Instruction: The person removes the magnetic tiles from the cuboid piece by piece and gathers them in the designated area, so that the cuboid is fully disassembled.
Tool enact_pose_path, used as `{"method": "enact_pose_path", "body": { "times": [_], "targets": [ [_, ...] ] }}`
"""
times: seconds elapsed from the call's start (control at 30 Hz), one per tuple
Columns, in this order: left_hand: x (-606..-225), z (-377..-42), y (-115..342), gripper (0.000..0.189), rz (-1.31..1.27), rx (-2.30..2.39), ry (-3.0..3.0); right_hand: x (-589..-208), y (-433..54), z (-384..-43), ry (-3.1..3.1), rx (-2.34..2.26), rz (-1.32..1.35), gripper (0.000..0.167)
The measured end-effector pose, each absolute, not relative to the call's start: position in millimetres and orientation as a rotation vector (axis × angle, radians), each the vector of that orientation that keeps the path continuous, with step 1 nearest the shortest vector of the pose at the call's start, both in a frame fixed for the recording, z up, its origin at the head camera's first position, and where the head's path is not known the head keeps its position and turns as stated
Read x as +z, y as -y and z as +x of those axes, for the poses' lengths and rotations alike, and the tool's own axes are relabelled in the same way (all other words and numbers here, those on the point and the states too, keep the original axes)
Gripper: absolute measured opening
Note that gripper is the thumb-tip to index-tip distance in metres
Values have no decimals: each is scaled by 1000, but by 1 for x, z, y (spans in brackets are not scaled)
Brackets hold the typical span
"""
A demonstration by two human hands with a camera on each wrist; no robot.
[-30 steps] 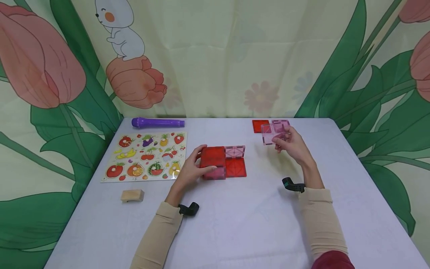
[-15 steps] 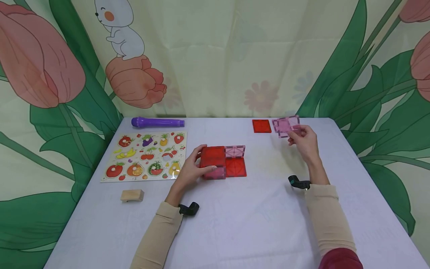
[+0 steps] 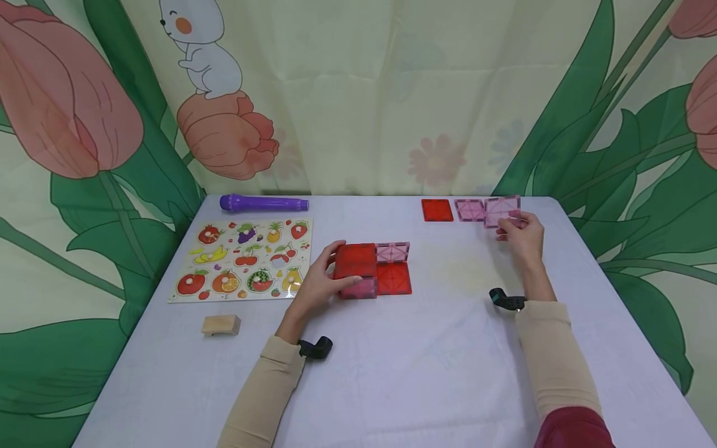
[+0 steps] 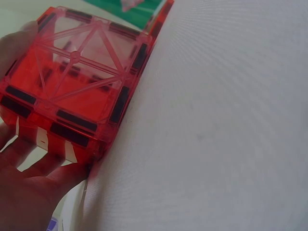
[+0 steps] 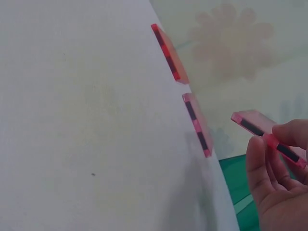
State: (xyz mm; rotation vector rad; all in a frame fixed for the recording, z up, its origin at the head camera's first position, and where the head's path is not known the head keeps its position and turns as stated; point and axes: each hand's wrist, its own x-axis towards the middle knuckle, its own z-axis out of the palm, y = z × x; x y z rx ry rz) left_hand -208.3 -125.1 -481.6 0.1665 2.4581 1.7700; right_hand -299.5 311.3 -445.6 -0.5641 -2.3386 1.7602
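My left hand (image 3: 313,286) grips a cube (image 3: 355,260) of see-through magnetic tiles, thumb on its pink front and fingers round its left and back. The left wrist view shows the fingers spread against the red side, near the pink face (image 4: 74,57). Joined to the cube's right are a flat red tile (image 3: 394,279) and an upright pink tile (image 3: 392,252). At the back right, my right hand (image 3: 523,239) pinches a pink magnetic tile (image 3: 500,211) between thumb and fingers, tilted above the table. Beside it lie another pink tile (image 3: 468,210) and a red tile (image 3: 437,210).
A fruit puzzle board (image 3: 241,261) lies left of the cube, with a purple toy microphone (image 3: 264,204) behind it. Nearer me is a small wooden block (image 3: 221,325). The white table (image 3: 437,373) ends at a printed curtain (image 3: 358,112).
My right hand has moved right with its pink tile, from over the pink tile on the table to a spot beyond it. My left hand and the cube have stayed in place.
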Motion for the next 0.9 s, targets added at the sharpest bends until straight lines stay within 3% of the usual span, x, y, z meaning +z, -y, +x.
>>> {"method": "enact_pose_path", "body": {
  "times": [0.9],
  "targets": [
    [-483, -209, 126, 90, 177, 1806, -2420, -459, -348, -330, 2435, 1599, -920, 68]
  ]
}}
